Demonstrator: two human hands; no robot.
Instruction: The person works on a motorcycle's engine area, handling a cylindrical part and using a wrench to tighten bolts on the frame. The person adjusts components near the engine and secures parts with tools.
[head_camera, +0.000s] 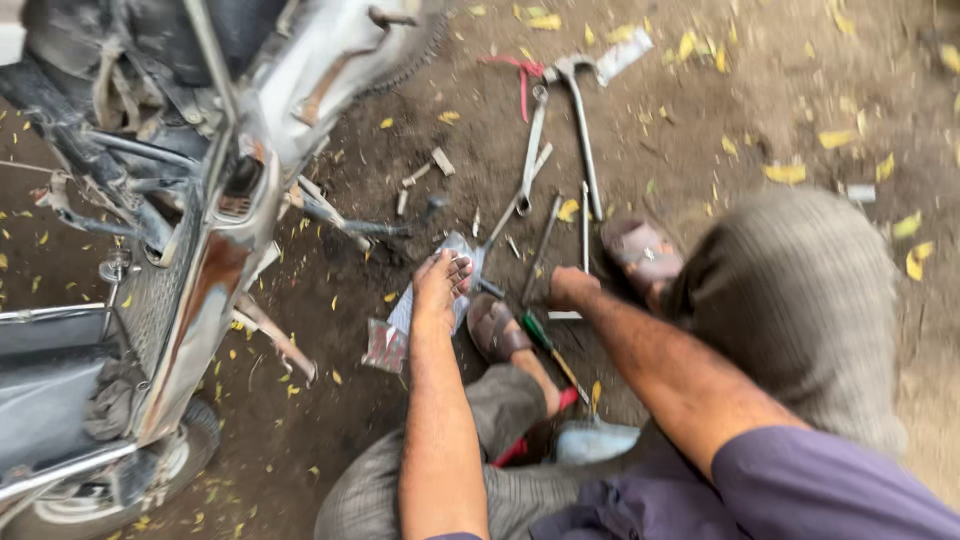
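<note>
I am crouched on dirt ground beside a motorbike (200, 230). My left hand (440, 282) reaches down with fingers apart over a crumpled light sheet (455, 250) lying on the ground. My right hand (568, 288) is closed low over a thin metal rod tool (585, 225); motion blur hides whether it grips it. Several wrenches and rods (535, 150) lie spread on the ground just beyond both hands. A green-handled screwdriver (545, 340) lies between my sandalled feet (497, 328).
The stripped motorbike frame and its tyre (120, 480) fill the left side. A long L-shaped wrench (582, 120), small bolts (420, 175), a red strap (520, 75) and yellow leaves scatter over the dirt. My other foot (642, 252) rests to the right.
</note>
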